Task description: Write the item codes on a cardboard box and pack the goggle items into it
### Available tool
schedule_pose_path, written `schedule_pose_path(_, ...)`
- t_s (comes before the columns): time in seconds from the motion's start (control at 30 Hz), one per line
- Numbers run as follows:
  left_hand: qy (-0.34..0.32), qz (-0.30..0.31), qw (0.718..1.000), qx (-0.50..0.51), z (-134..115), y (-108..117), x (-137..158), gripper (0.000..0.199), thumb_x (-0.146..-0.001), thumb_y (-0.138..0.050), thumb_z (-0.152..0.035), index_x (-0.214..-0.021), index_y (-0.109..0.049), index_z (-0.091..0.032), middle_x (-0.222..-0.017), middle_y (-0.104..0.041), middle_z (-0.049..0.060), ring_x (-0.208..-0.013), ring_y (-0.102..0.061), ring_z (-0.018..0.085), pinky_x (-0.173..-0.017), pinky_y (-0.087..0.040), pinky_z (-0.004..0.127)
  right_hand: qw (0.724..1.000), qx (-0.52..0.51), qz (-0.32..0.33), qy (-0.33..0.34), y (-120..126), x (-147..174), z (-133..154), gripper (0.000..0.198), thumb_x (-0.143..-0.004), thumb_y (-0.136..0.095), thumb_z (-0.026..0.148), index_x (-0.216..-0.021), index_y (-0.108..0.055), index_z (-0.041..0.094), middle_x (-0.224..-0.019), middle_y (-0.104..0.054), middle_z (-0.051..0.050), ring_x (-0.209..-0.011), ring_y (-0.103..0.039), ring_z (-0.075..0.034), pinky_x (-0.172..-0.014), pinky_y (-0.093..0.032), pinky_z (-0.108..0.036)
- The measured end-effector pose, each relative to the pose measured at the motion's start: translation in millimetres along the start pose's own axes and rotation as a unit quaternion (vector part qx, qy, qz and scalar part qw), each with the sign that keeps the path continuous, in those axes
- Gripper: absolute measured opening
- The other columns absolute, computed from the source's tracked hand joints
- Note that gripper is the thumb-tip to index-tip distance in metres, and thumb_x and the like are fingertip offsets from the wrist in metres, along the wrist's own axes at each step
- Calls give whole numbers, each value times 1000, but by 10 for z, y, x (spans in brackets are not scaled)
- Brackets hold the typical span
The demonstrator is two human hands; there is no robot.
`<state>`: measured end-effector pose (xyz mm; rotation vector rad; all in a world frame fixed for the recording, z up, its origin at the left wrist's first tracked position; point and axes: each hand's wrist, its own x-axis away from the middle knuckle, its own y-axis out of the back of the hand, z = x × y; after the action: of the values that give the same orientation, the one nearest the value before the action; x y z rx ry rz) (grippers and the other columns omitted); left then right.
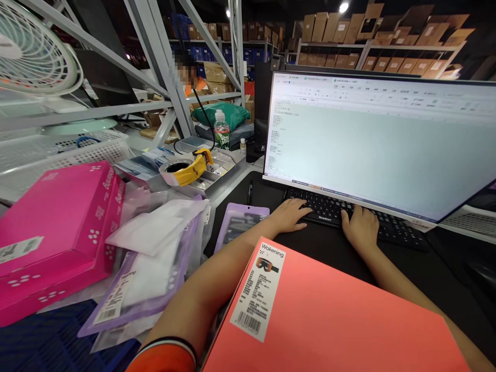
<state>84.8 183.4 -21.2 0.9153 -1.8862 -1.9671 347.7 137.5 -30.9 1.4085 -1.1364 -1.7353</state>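
Observation:
My left hand [291,215] rests with spread fingers on the left end of a black keyboard [324,211]. Over the keyboard's right half lies my right hand [361,226], its thumb apart from the bent fingers and nothing held. Just behind the keys stands a wide monitor [372,139] showing a page with lines of small text at its left side. A coral-red box [349,320] sits in front of me between my forearms; its white label [259,289] reads "Wakening" above a picture of goggles and a barcode. The box hides part of both forearms.
Left of my arm are pink boxes [58,212], purple-edged plastic pouches [182,258], a yellow tape dispenser [194,170] and a metal tray [217,181]. A bottle [221,129] stands behind. Grey rack posts [158,57] and a fan [34,51] rise at left; a person [189,77] is beyond.

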Motion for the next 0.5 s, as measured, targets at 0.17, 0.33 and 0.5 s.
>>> schedule_pose_path(0.17, -8, -15, 1000, 1, 15, -19, -1, 58, -95, -64, -42, -147, -55, -18, -155, -45, 18, -145, -41, 32, -121, -32, 47, 1000, -12, 16, -4, 29, -23, -15, 60, -104, -31, 48, -134, -54, 1, -116, -61, -26, -113, -56, -39, -104, -37, -47)
schedule_pose_path(0.33, -7, -11, 1000, 0, 18, -15, -1, 58, -95, -64, -42, -147, -55, -18, -156, -44, 18, -145, -41, 32, -122, -31, 46, 999, -27, 20, 0, 12, -37, -40, 60, -104, -31, 48, -137, -52, 2, -117, -60, -27, -112, -56, -39, -101, -38, -46)
schedule_pose_path(0.5, -8, -11, 1000, 0, 12, -8, -3, 58, -95, -64, -42, -147, -55, -18, -155, -45, 18, -145, -41, 32, -122, -31, 47, 1000, -18, 13, 17, -10, -38, -51, 60, -105, -30, 48, -134, -53, 1, -115, -62, -25, -111, -58, -37, -103, -37, -45)
